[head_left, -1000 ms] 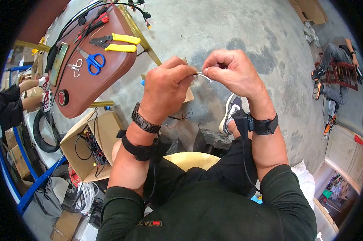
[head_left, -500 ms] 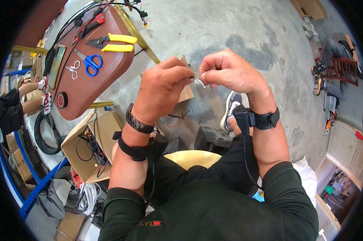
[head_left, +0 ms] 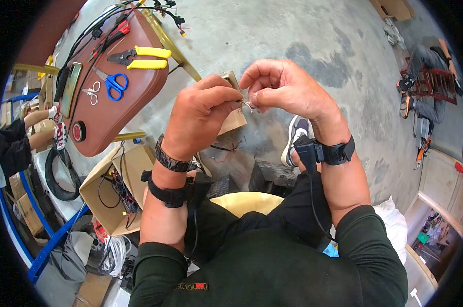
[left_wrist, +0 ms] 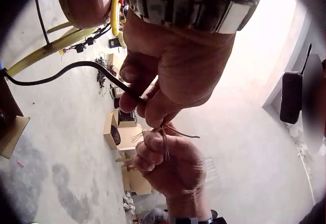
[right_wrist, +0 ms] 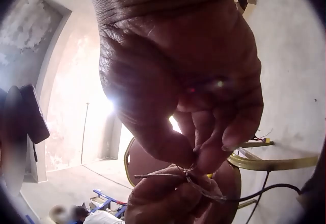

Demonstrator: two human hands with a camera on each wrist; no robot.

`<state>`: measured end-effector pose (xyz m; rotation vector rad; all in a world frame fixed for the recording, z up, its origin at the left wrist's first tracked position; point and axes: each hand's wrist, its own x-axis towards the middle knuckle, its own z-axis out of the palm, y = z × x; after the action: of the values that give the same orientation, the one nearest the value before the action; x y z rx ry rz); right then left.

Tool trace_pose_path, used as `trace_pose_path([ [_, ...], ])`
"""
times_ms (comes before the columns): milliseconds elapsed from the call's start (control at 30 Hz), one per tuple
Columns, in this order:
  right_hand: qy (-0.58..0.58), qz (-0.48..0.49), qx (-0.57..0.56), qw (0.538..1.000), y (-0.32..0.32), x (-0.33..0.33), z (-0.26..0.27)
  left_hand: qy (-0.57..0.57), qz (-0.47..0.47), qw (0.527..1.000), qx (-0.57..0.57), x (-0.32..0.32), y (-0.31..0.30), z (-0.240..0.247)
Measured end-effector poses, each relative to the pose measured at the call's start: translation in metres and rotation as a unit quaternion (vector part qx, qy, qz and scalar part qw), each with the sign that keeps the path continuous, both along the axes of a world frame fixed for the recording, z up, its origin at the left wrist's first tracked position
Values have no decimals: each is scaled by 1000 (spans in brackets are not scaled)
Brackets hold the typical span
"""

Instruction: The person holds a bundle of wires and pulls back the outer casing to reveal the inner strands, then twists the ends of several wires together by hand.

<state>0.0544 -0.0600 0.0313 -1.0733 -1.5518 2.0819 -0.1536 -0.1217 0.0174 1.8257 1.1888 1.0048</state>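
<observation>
Cable (left_wrist: 119,85): held between the left hand (head_left: 195,115) and the right hand (head_left: 287,87), with thin strands (left_wrist: 166,148) spread at the end. At the left side, blue scissors (head_left: 111,81) and pliers (head_left: 147,64), both lying on the table (head_left: 101,123), well apart from the work.

With the left hand, narrow and pinching the cable close to the strands, hold firmly, but without crushing. Better to grip just behind the spread part, for less swinging of the end. In the middle, separate the strands gently, a few at a time, and smooth out any crossing. With the right hand, also narrow and pinching the strands by thumb and finger, make only small movements, along the strands and not sideways. Avoid sharp pulling, because of the probable risk of breaking. From time to time, turn the cable a little, for a better look at the far side.
</observation>
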Motion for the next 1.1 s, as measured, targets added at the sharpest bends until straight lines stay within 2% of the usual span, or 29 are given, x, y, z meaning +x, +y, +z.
trace_pose_path([
  [267, 34, 36, 35, 998, -2, -3, -10, 10, -13, 1000, -7, 0, -1, -2],
  [733, 126, 15, -75, 989, -4, -6, -13, -46, -17, 999, -13, -5, -3, 1],
  [1100, 189, -37, -125, 973, -9, -13, -12, -118, 30, 992, 30, -1, -3, -4],
])
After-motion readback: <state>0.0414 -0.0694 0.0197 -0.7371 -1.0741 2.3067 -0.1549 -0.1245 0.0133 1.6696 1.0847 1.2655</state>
